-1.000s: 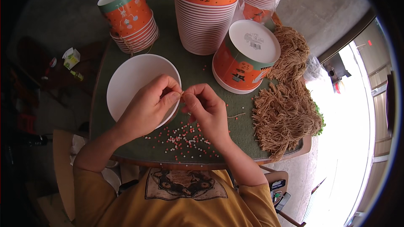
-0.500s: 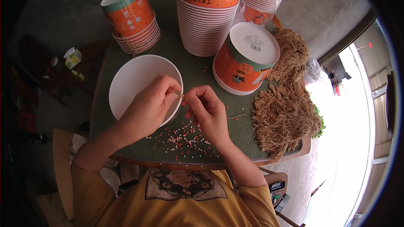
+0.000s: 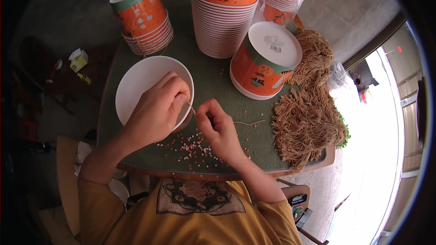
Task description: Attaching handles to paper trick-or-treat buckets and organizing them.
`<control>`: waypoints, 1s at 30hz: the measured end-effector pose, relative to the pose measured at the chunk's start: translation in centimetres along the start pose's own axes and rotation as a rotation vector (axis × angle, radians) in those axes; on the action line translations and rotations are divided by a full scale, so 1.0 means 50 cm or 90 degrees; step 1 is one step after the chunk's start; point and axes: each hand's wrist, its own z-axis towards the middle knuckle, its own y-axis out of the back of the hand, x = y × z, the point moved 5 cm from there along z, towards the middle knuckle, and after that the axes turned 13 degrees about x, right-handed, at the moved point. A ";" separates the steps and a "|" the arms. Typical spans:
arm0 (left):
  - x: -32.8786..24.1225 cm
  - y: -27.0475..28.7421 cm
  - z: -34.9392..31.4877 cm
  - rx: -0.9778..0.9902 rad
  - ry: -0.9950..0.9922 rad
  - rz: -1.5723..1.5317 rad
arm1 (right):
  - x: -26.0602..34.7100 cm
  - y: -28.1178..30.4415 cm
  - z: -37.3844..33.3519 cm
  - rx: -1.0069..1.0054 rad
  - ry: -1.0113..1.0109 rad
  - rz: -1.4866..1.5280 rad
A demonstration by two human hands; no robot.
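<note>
A thin piece of tan twine (image 3: 191, 107) is stretched between my two hands over the near right rim of an open paper bucket (image 3: 131, 79), white inside. My left hand (image 3: 156, 106) pinches one end between thumb and fingers, above the bucket's mouth. Just right of the rim, my right hand (image 3: 218, 129) pinches the twine lower down, fingers curled. From behind my right hand a loose tail of twine (image 3: 250, 123) lies along the green tabletop (image 3: 263, 147). Whether the twine passes through the bucket's wall is hidden by my hands.
Small white and orange-red dots (image 3: 195, 149) are scattered near the table's front edge. Upside-down orange buckets stand in a short stack (image 3: 141, 18), a tall stack (image 3: 222, 27) and nearer right (image 3: 259, 75). Bundles of tan twine (image 3: 306, 127) cover the right side.
My hands have drawn apart, and a longer stretch of twine shows between them. The left hand moved slightly up and left; the open bucket shifted slightly left.
</note>
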 end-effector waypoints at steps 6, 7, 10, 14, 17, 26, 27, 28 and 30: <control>-0.034 0.010 -0.041 0.074 0.067 0.036 | -0.020 -0.013 -0.009 -0.019 0.024 0.105; -0.033 0.008 -0.056 0.122 0.105 0.077 | -0.025 -0.015 -0.012 -0.020 0.010 0.137; -0.058 0.009 -0.089 0.096 0.007 0.318 | -0.023 -0.031 -0.027 0.017 -0.042 0.129; -0.048 0.023 -0.124 -0.038 -0.004 0.437 | -0.033 -0.068 -0.053 0.067 -0.034 0.040; -0.044 0.024 -0.148 -0.140 0.045 0.450 | -0.026 -0.101 -0.058 0.117 -0.024 0.021; 0.037 -0.099 -0.233 -0.278 0.252 -0.509 | -0.017 -0.148 -0.075 0.207 -0.021 -0.072; 0.041 -0.099 -0.230 -0.280 0.252 -0.509 | -0.015 -0.150 -0.075 0.210 -0.002 -0.101; 0.050 -0.109 -0.226 -0.267 0.252 -0.570 | -0.014 -0.152 -0.076 0.211 0.000 -0.101; 0.055 -0.116 -0.223 -0.252 0.249 -0.631 | -0.014 -0.155 -0.078 0.211 -0.008 -0.103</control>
